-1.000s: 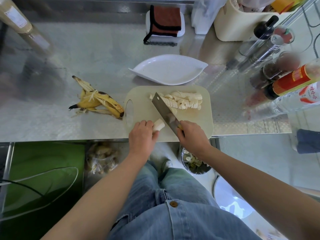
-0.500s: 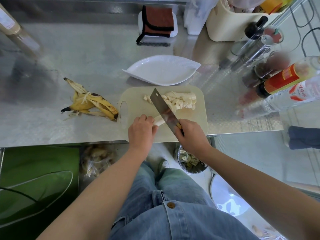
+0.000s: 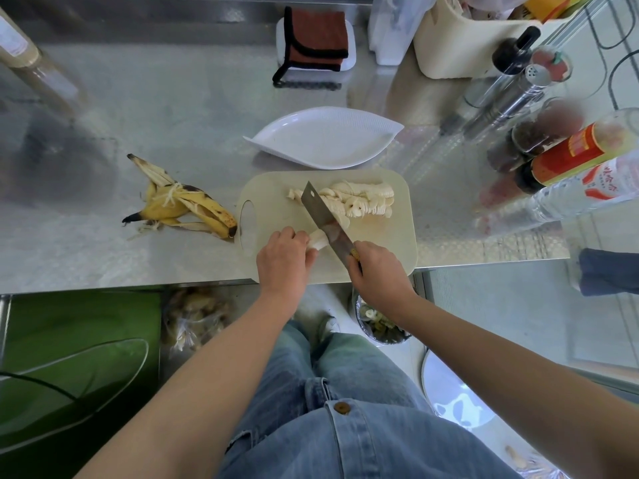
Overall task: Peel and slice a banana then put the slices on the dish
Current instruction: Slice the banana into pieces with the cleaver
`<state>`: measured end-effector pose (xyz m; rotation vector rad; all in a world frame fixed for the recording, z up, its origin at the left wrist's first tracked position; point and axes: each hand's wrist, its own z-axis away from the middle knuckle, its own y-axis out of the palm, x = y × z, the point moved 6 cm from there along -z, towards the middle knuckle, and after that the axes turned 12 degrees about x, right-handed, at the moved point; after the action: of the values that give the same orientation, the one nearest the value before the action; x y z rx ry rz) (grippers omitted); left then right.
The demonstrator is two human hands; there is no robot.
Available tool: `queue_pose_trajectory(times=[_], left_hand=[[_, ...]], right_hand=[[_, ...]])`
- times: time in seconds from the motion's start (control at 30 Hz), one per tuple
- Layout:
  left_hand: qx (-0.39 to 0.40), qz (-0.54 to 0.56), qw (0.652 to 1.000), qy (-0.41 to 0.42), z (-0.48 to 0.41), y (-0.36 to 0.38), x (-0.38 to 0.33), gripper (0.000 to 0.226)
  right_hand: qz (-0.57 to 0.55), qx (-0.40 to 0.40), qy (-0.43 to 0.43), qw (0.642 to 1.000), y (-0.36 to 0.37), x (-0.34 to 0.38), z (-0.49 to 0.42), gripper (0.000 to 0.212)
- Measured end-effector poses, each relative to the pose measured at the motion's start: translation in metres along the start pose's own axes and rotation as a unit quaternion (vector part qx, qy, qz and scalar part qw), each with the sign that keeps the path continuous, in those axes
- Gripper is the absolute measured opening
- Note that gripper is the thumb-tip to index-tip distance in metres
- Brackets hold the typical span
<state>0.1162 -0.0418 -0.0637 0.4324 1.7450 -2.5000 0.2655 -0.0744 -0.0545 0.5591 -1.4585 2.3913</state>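
Holding banana stub (image 3: pixel 317 240), left hand (image 3: pixel 284 258); right hand (image 3: pixel 377 271) grasping knife (image 3: pixel 326 223); dish (image 3: pixel 325 137) seemingly empty.

One board (image 3: pixel 387 243) at center, one knife (image 3: pixel 325 219) on it, one dish (image 3: pixel 325 138) at 12 o'clock, one peel (image 3: pixel 183 209) at 9 o'clock, two hands. Slices (image 3: pixel 359 202) overlap too much to count.
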Motion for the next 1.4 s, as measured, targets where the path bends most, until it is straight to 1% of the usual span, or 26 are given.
queue_pose_trajectory(times=[0.13,0.3,0.37,0.83,1.0,1.23,1.4], left_hand=[[0.004,0.002,1.000,-0.004,-0.001,-0.001,0.000,0.023],[0.005,0.003,1.000,-0.006,-0.001,0.001,0.000,0.023],[0.006,0.003,1.000,-0.006,-0.001,0.001,0.001,0.023],[0.007,0.005,1.000,-0.007,-0.002,-0.002,0.000,0.023],[0.011,0.003,1.000,-0.011,-0.002,-0.003,-0.001,0.023],[0.006,0.002,1.000,-0.013,-0.003,-0.003,0.000,0.024],[0.010,-0.002,1.000,-0.014,-0.002,-0.003,0.000,0.026]], right_hand=[[-0.001,0.008,0.003,1.000,0.001,-0.002,-0.003,0.026],[-0.025,-0.031,-0.018,0.999,-0.009,0.000,0.002,0.032],[-0.035,-0.034,-0.020,0.999,-0.012,0.001,0.002,0.032],[-0.033,0.000,-0.017,0.999,-0.008,-0.001,0.000,0.028],[-0.011,0.020,-0.005,1.000,-0.003,-0.004,-0.004,0.028],[-0.034,-0.025,-0.029,0.999,-0.012,-0.004,0.001,0.030],[-0.027,-0.029,-0.044,0.998,-0.016,-0.002,0.001,0.028]])
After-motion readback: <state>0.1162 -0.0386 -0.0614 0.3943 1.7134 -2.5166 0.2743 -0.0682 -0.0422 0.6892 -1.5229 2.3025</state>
